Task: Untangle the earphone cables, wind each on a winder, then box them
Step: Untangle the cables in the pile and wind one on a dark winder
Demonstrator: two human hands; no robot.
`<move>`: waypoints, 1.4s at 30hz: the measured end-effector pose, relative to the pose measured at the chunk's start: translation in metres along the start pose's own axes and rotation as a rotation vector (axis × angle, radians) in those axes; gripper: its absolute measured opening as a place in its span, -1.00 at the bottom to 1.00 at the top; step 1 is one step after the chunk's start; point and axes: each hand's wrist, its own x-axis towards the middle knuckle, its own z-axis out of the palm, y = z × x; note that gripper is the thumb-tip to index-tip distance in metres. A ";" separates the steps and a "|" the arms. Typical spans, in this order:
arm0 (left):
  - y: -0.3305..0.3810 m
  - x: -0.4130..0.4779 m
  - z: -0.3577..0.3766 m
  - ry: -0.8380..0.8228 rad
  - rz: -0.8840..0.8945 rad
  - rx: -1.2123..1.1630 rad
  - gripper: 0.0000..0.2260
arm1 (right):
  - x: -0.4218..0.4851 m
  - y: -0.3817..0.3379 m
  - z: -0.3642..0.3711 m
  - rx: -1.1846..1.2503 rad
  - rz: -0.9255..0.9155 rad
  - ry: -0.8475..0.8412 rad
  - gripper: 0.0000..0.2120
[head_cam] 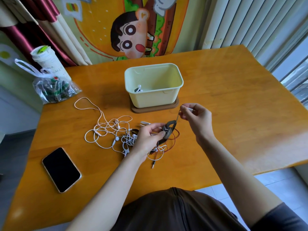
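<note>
Left grip [148, 137] clenches the winder [170, 129], right grip [196, 117] pinches its strap [178, 116] near the box [153, 97]; slipping could spill loops into the tangle [113, 130].

Both bare forearms reach forward from the body, the left angling in from the lower left and the right from the lower right, so the hands sit close together without touching. The left hand [148, 137] has its fingers and thumb curled round a brown winder [169, 130]. The right hand [198, 117], held a little higher with the wrist bent, pinches the strap [178, 116] between thumb and fingertips.
</note>
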 end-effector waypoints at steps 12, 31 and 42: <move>-0.014 0.002 -0.004 0.067 -0.013 0.087 -0.76 | -0.015 0.008 -0.001 0.058 0.066 0.003 -0.97; -0.012 -0.009 0.014 -0.042 0.169 0.445 -0.75 | -0.010 0.015 0.009 -0.199 0.061 -0.205 -0.92; -0.009 -0.003 0.009 0.168 0.092 0.174 -0.73 | -0.019 0.015 0.012 -0.553 -0.253 -0.314 -0.97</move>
